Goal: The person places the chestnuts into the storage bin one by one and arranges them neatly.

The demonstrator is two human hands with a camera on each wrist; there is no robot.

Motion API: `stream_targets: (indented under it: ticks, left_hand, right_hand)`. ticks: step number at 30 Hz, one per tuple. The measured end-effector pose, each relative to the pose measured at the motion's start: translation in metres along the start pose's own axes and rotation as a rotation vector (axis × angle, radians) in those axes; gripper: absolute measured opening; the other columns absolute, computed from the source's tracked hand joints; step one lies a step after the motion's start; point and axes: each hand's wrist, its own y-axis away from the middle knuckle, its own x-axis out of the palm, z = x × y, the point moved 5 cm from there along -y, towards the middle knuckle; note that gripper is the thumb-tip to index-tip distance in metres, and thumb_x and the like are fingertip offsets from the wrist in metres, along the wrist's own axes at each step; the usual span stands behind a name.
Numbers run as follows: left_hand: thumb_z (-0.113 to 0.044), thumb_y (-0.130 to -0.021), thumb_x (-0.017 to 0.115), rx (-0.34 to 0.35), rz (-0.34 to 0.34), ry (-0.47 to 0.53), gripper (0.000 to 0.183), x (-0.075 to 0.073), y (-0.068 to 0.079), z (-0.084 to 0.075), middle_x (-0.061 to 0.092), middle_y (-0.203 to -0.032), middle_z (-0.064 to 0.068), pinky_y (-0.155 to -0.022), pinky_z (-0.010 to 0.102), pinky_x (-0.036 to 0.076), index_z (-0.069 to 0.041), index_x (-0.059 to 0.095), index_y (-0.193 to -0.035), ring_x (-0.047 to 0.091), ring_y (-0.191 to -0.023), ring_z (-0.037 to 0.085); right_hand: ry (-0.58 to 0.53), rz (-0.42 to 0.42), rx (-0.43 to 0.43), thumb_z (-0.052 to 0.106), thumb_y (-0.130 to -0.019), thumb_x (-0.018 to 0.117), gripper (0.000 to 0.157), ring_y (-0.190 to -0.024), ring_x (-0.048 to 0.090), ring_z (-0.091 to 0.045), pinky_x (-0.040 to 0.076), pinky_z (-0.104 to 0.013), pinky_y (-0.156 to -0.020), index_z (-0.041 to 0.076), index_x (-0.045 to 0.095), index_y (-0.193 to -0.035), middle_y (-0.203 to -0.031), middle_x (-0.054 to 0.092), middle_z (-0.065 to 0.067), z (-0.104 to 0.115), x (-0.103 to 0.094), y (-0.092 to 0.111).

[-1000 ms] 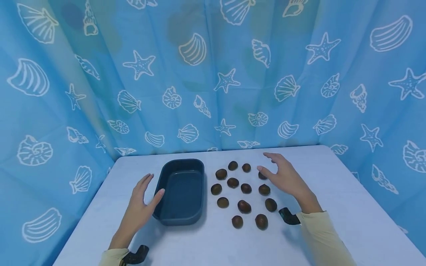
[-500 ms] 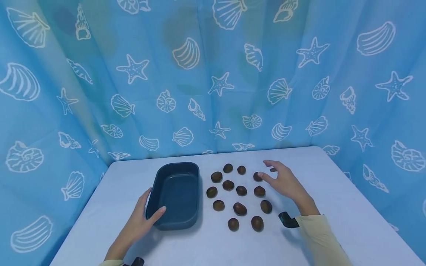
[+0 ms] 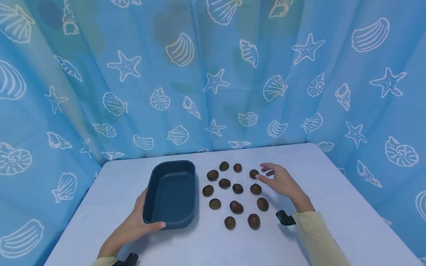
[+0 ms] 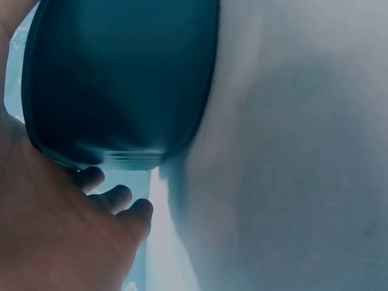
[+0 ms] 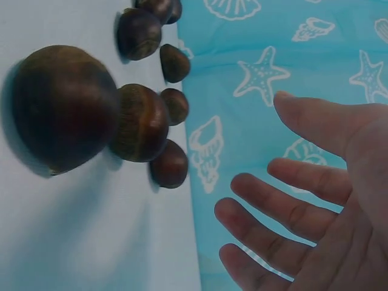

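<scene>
A dark blue rectangular dish (image 3: 171,225) stands on the left of the table, nothing inside it. My left hand (image 3: 133,225) holds its near left corner, thumb along the near wall and fingers at the left side; in the left wrist view the fingertips (image 4: 142,209) show beyond the dish wall (image 4: 127,79). Several brown chestnuts (image 3: 236,207) lie loosely spread to the right of the dish. Over the far right of them, my right hand (image 3: 281,181) is spread, thumb tip close to a chestnut (image 3: 254,174). In the right wrist view its fingers (image 5: 285,212) hold nothing.
The table (image 3: 283,244) wears a white cover. Right behind its far edge hangs a blue curtain (image 3: 213,111) with white shells and starfish, which also runs along both sides. A dark wrist device (image 3: 285,218) sits by the right sleeve (image 3: 317,236).
My left hand has come in from beside the dish onto its near left corner, the thumb dropping to the near wall. The right hand has lowered slightly towards the far right chestnut.
</scene>
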Motion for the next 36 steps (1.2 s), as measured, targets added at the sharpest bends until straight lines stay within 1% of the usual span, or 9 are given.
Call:
stream_targets:
  ticks: [6, 10, 14, 18, 25, 29, 33, 36]
  left_hand:
    - [-0.045, -0.08, 0.085, -0.002, -0.007, 0.023, 0.137, 0.0, -0.009, -0.002, -0.012, -0.172, 0.024, -0.123, 0.075, 0.016, -0.013, -0.019, -0.164, 0.004, -0.158, 0.053]
    - [-0.043, -0.082, 0.085, 0.021, -0.014, 0.061, 0.136, 0.001, -0.015, 0.0, -0.009, -0.174, 0.023, -0.123, 0.073, 0.019, -0.015, -0.02, -0.164, 0.008, -0.159, 0.051]
    - [-0.045, -0.081, 0.085, 0.028, -0.026, 0.059, 0.135, 0.001, -0.019, -0.004, -0.004, -0.174, 0.022, -0.122, 0.073, 0.023, -0.018, -0.019, -0.164, 0.015, -0.158, 0.051]
    - [-0.048, -0.08, 0.085, 0.014, -0.037, 0.041, 0.136, 0.0, -0.021, -0.006, -0.001, -0.174, 0.023, -0.122, 0.072, 0.025, -0.018, -0.016, -0.165, 0.018, -0.157, 0.05]
    - [-0.05, -0.08, 0.086, 0.005, -0.041, 0.031, 0.135, -0.002, -0.023, -0.008, 0.004, -0.173, 0.024, -0.121, 0.072, 0.028, -0.017, -0.013, -0.165, 0.023, -0.155, 0.05]
    - [-0.052, -0.079, 0.085, 0.009, -0.037, 0.028, 0.134, -0.003, -0.026, -0.008, 0.005, -0.174, 0.023, -0.121, 0.072, 0.029, -0.018, -0.012, -0.165, 0.023, -0.155, 0.049]
    - [-0.052, -0.079, 0.085, 0.015, -0.042, 0.015, 0.133, -0.005, -0.027, -0.007, 0.007, -0.173, 0.023, -0.12, 0.072, 0.029, -0.018, -0.01, -0.165, 0.023, -0.155, 0.049]
    - [-0.053, -0.078, 0.085, 0.002, -0.037, 0.004, 0.133, -0.005, -0.026, -0.005, 0.009, -0.172, 0.026, -0.12, 0.072, 0.03, -0.016, -0.009, -0.165, 0.024, -0.155, 0.05]
  right_hand:
    - [-0.027, 0.046, 0.021, 0.032, -0.097, 0.072, 0.058, -0.125, 0.062, -0.039, 0.059, -0.053, -0.097, 0.004, 0.055, -0.146, -0.138, 0.064, -0.021, -0.007, 0.008, -0.002]
    - [-0.052, 0.076, 0.047, 0.029, -0.095, 0.075, 0.058, -0.123, 0.063, -0.037, 0.059, -0.053, -0.098, 0.004, 0.057, -0.144, -0.135, 0.066, -0.019, -0.012, 0.013, -0.002]
    - [-0.068, 0.095, 0.054, 0.029, -0.093, 0.078, 0.058, -0.122, 0.064, -0.037, 0.058, -0.054, -0.098, 0.004, 0.059, -0.142, -0.131, 0.068, -0.017, -0.014, 0.016, -0.001]
    - [-0.079, 0.112, 0.055, 0.026, -0.091, 0.079, 0.057, -0.121, 0.065, -0.037, 0.059, -0.054, -0.097, 0.003, 0.061, -0.14, -0.129, 0.068, -0.017, -0.013, 0.017, 0.0]
    - [-0.077, 0.139, 0.074, 0.023, -0.087, 0.084, 0.053, -0.117, 0.067, -0.034, 0.059, -0.05, -0.096, 0.004, 0.066, -0.134, -0.123, 0.07, -0.014, -0.011, 0.023, -0.001]
    - [-0.064, 0.148, 0.04, 0.02, -0.084, 0.085, 0.052, -0.111, 0.069, -0.032, 0.06, -0.049, -0.094, 0.002, 0.068, -0.13, -0.119, 0.071, -0.014, -0.01, 0.024, -0.002]
    - [-0.063, 0.154, 0.033, 0.019, -0.083, 0.086, 0.053, -0.108, 0.07, -0.029, 0.06, -0.048, -0.093, 0.002, 0.068, -0.13, -0.12, 0.071, -0.014, -0.011, 0.028, -0.004]
    - [-0.057, 0.158, 0.054, 0.019, -0.082, 0.087, 0.052, -0.107, 0.069, -0.026, 0.06, -0.047, -0.094, 0.003, 0.069, -0.129, -0.122, 0.071, -0.013, -0.013, 0.032, -0.005]
